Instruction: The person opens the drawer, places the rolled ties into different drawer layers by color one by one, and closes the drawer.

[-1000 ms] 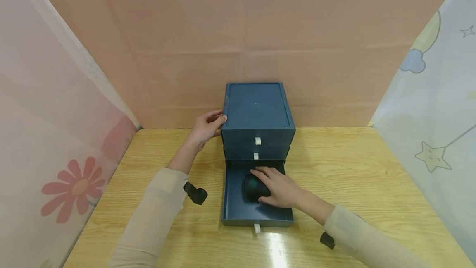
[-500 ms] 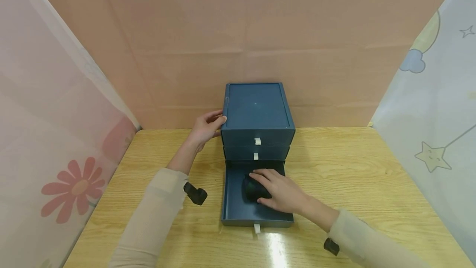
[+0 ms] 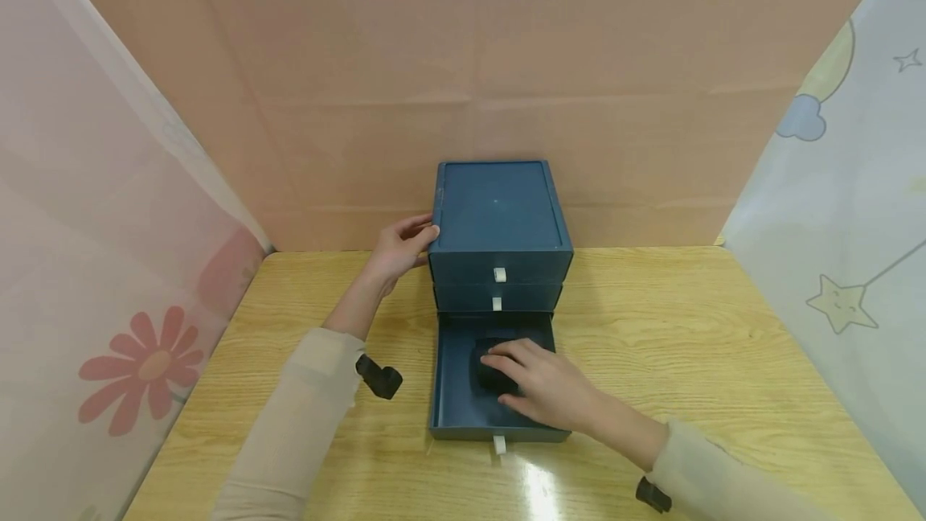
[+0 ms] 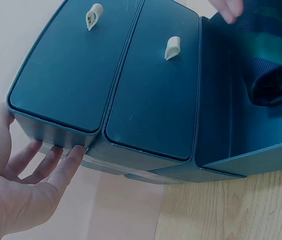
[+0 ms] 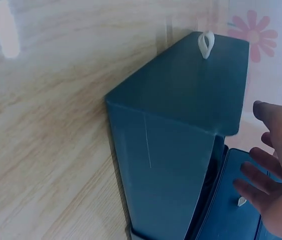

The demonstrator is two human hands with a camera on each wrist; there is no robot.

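Note:
A dark blue three-drawer box (image 3: 497,203) stands at the back of the wooden table (image 3: 687,328). Its bottom drawer (image 3: 452,380) is pulled out, and a dark rolled cloth (image 3: 486,376) lies inside. My right hand (image 3: 524,380) hovers over the roll with relaxed, spread fingers, their tips at its top. In the right wrist view the right hand's fingers (image 5: 268,172) are straight and hold nothing beside the drawer front (image 5: 181,100). My left hand (image 3: 405,246) rests flat against the box's left side, fingers (image 4: 55,165) straight. The roll (image 4: 273,70) shows in the drawer (image 4: 221,115).
Fabric screens close in the table on the left (image 3: 108,223), back (image 3: 463,63) and right (image 3: 854,223). White pull tabs (image 3: 499,274) sit on each drawer front. A black wrist mount (image 3: 381,378) hangs by the open drawer's left side. Bare tabletop lies to either side of the box.
My right hand has drawn back toward the drawer's front and loosened off the roll, which stays in the drawer. The left hand and the box have not moved.

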